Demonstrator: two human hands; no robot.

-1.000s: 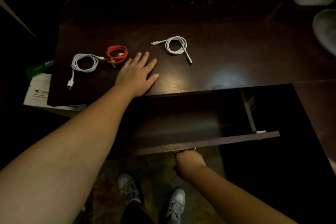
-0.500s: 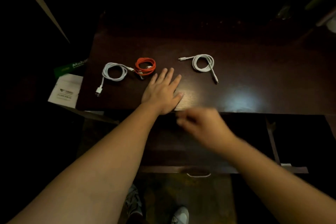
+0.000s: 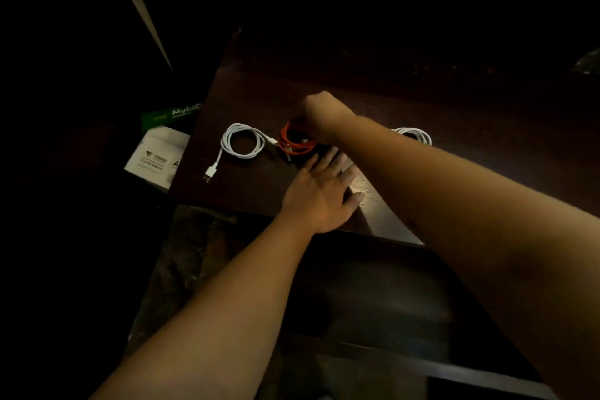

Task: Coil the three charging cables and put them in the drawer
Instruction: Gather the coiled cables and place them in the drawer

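Head view: right hand [image 3: 319, 114] at frame centre, fingers curled onto the orange cable [image 3: 293, 143] coil. Left hand [image 3: 321, 191] flat, fingers spread, near the desk [image 3: 470, 127] front edge. White cable [image 3: 242, 141] left; second white cable [image 3: 414, 133] half hidden behind the forearm. Drawer [image 3: 373, 299] open below.

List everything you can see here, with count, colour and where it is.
White cable: 1, white, coiled, desk's left part.
Orange cable: 1, orange, coiled, beside the white one.
Second white cable: 1, white, mostly hidden behind right forearm.
Desk: 1, dark brown.
Drawer: 1, dark, open below the desk.
Box: 1, white, left of desk.
Green pack: 1, behind the box.
Left hand: flat on desk.
Right hand: grips orange cable.
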